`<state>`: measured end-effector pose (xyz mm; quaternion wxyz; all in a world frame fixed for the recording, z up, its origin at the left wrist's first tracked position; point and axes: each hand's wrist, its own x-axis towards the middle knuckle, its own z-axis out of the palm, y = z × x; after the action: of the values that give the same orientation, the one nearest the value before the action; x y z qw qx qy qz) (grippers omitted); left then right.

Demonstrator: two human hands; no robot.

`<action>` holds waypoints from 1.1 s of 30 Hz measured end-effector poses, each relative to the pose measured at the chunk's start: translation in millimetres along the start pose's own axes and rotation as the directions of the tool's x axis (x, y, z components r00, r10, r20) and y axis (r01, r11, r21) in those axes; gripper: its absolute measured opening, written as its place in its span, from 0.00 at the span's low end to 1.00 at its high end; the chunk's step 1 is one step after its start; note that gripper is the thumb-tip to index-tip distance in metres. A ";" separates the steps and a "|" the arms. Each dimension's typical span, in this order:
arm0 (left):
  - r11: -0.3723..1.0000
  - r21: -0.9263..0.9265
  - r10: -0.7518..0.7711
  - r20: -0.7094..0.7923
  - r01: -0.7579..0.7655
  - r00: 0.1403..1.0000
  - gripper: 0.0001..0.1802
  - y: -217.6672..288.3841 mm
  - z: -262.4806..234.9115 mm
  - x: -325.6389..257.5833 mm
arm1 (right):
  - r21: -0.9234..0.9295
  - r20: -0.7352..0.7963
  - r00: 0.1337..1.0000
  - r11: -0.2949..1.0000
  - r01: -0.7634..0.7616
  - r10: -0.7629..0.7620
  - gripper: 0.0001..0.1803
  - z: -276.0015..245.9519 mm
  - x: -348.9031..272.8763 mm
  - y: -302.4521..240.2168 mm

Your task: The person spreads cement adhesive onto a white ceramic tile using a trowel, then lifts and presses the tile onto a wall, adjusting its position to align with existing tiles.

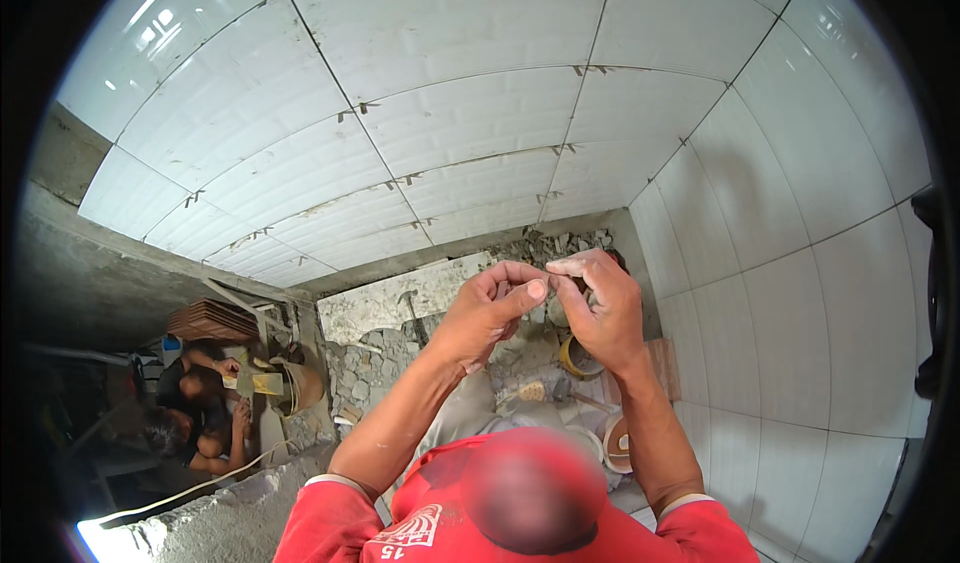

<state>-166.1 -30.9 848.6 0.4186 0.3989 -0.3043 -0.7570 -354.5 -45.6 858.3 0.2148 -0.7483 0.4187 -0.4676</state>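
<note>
My left hand (482, 313) and my right hand (604, 313) are raised in front of me, over the rubble floor, with their fingertips almost touching. The thumb and fingers of the left are curled together in a pinch. Thumb and forefinger of the right also come together, and pale dust coats its fingers. Whatever lies between the fingertips is too small to make out. Ahead rises a wall of white tiles (480, 113), with small dark clips sticking out of its joints.
A tiled side wall (770, 333) stands close on my right. Below lie a whitish slab (370, 308), a hammer (412, 313), broken rubble (365, 375) and a yellow ring-shaped roll (578, 358). At the left, another person (195, 403) crouches beside a bucket (302, 387).
</note>
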 end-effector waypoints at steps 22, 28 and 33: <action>0.943 0.161 0.301 -0.046 -0.290 0.953 0.14 10.2 -1.7 1.0 | 0.431 0.161 0.765 0.653 -0.622 0.623 0.14 2.8 23.0 -50.7; 0.933 0.140 0.343 -0.066 -0.332 0.937 0.15 5.6 9.8 -1.0 | 0.548 0.074 0.808 0.653 -0.523 0.585 0.11 2.9 15.6 -47.4; 0.953 0.120 0.284 -0.025 -0.279 0.959 0.16 -0.2 14.9 -3.8 | 0.626 0.066 0.826 0.621 -0.471 0.559 0.11 -9.1 8.1 -45.3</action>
<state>-177.7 -25.6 857.2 0.5046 0.3910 -0.3923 -0.6622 -341.5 -26.4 899.1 0.5435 -0.4499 0.4521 -0.5456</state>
